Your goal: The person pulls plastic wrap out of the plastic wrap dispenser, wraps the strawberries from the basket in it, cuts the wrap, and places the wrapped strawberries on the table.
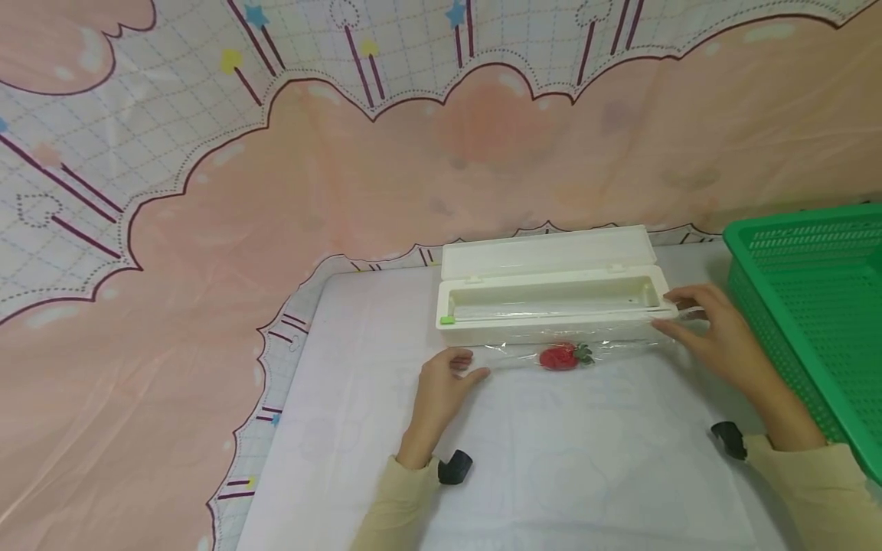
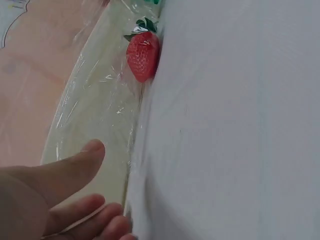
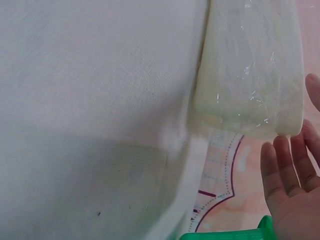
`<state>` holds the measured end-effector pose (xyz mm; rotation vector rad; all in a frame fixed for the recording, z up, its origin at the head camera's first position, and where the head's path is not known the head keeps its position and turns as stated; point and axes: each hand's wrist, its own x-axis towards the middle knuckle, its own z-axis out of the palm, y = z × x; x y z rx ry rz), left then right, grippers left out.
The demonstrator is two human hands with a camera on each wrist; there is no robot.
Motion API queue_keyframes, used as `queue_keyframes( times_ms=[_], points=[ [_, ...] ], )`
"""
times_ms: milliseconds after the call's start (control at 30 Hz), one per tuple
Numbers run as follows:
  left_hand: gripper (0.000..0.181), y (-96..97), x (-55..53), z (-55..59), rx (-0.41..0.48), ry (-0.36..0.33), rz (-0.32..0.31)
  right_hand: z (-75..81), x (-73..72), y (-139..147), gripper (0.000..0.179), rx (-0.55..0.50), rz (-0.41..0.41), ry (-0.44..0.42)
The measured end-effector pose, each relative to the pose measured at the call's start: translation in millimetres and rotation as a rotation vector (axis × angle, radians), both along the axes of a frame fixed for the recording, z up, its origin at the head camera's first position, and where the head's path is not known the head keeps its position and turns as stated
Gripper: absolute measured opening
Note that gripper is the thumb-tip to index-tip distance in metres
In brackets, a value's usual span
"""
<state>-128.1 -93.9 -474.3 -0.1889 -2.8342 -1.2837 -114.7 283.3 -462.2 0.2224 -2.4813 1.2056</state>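
Note:
A white cling film dispenser box (image 1: pixel 551 325) lies with its lid (image 1: pixel 547 254) tipped back. A clear sheet of cling film (image 1: pixel 623 344) hangs over its front side, and a red strawberry (image 1: pixel 560 357) with green leaves is against the film before the box. My left hand (image 1: pixel 444 386) is near the film's left end, thumb spread from the fingers; the left wrist view shows its thumb (image 2: pixel 90 152) in front of the film. At the box's right end my right hand (image 1: pixel 723 337) touches the corner with extended fingers (image 3: pixel 282 160).
A green plastic basket (image 1: pixel 740 264) stands at the right, beside the right forearm. A green slider (image 1: pixel 447 321) sits at the box's left front rim. The white table (image 1: pixel 358 428) backs onto a pink patterned cloth (image 1: pixel 386 176).

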Motion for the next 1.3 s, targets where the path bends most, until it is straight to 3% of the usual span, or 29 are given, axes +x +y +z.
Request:
queue_keyframes(
  times_ms=[167, 333, 467, 533, 700, 933, 1067, 1300],
  points=[
    [0.029, 3.8, -8.9, -9.5, 0.079, -0.014, -0.078, -0.8, 3.6, 1.4, 0.036, -0.001, -0.033, -0.018],
    [0.01, 4.8, -12.4, -11.5, 0.131, 0.002, -0.119, 0.0, 7.4, 2.3, 0.021, -0.008, -0.014, -0.02],
    [0.008, 1.9, -12.6, -11.8, 0.163, -0.009, -0.154, 0.9, 10.9, 3.3, 0.008, 0.001, 0.003, -0.061],
    [0.009, 0.3, -12.0, -11.5, 0.16, -0.026, -0.167, 0.4, 12.4, 3.9, 0.002, -0.012, 0.036, -0.077],
    [0.013, -5.2, -7.9, -9.4, 0.194, -0.108, -0.212, -1.9, 16.7, 4.0, 0.01, -0.046, 0.141, -0.118],
    [0.011, -18.8, 0.8, -5.7, 0.274, -0.206, -0.218, -3.2, 21.1, 2.5, 0.008, 0.031, 0.161, -0.193],
    [0.009, -27.4, 6.5, -3.0, 0.249, -0.242, -0.202, -6.2, 20.3, -0.2, 0.007, 0.028, 0.2, -0.239],
    [0.008, -39.5, 16.5, -2.1, 0.152, -0.311, -0.191, -7.8, 19.3, -7.5, 0.019, -0.04, 0.245, -0.454]
  ],
)
